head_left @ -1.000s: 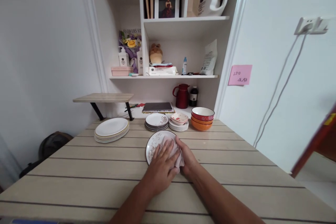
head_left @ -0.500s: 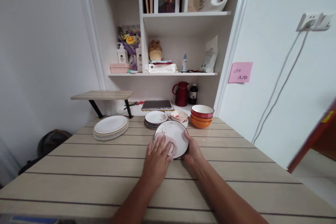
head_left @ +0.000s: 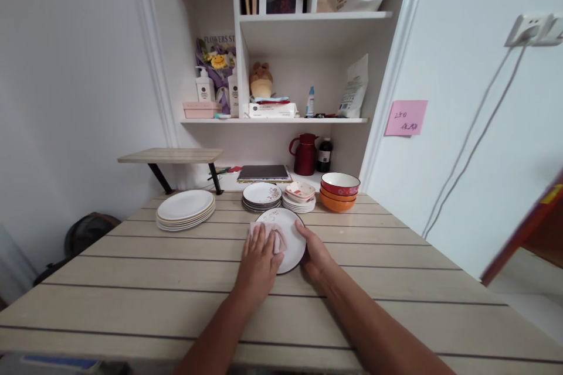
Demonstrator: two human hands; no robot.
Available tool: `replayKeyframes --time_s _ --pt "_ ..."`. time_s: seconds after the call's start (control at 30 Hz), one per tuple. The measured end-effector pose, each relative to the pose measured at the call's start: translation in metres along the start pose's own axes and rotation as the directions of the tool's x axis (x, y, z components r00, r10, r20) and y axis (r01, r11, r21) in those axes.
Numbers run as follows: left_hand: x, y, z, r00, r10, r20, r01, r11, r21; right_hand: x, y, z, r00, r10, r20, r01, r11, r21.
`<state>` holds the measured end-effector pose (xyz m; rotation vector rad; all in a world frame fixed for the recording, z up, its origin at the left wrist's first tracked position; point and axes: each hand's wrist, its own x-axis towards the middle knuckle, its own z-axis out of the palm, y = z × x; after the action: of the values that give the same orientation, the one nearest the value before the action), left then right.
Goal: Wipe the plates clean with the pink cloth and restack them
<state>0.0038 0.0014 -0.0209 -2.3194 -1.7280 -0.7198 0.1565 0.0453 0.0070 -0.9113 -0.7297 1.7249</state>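
A white plate point(head_left: 291, 254) with a dark rim and a small floral print is tilted toward me above the middle of the table. At its right edge, my right hand point(head_left: 317, 252) grips it, thumb over the rim and the other fingers mostly hidden behind. My left hand point(head_left: 258, 262) presses a pale pink cloth point(head_left: 278, 237) against the plate's left side, its fingers laid over the fabric. Just beyond stands a stack of similar dark-rimmed plates point(head_left: 263, 194).
Plain white plates point(head_left: 185, 206) are stacked at the left, near a small raised shelf point(head_left: 170, 156). Behind the held plate are small patterned dishes point(head_left: 299, 190) on saucers. Red and orange bowls point(head_left: 338, 204) are stacked at right. A red jug point(head_left: 305, 155) stands at the back.
The held plate and both hands have shifted slightly left and down toward me. The cloth sits a little higher on the plate's left part, still under my left hand.
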Motion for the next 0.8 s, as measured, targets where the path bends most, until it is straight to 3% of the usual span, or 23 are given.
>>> replayKeyframes --time_s 0.17,0.3,0.47,0.67,0.8 --pt "-0.001 0.003 -0.001 0.998 0.058 0.037 -0.056 0.997 -0.051 -0.005 -0.001 0.006 0.998 -0.028 0.048 0.026 0.999 0.034" --pt "-0.005 0.008 -0.01 0.979 0.191 0.065 -0.183 0.976 -0.12 -0.006 -0.001 0.008 0.994 0.002 0.112 -0.011 0.997 0.077" --pt "-0.007 0.014 -0.02 0.941 0.307 0.146 -0.281 0.944 -0.173 -0.008 -0.003 0.007 0.998 0.046 0.047 -0.051 0.992 0.111" --pt "-0.004 0.024 -0.021 0.968 0.213 0.132 -0.199 0.974 -0.111 -0.005 -0.007 0.006 0.997 0.082 0.005 -0.082 0.986 0.144" --pt "-0.004 0.025 -0.018 0.993 0.08 0.083 -0.079 0.997 -0.008 0.0 -0.004 0.002 0.996 0.055 0.067 -0.062 0.993 0.104"
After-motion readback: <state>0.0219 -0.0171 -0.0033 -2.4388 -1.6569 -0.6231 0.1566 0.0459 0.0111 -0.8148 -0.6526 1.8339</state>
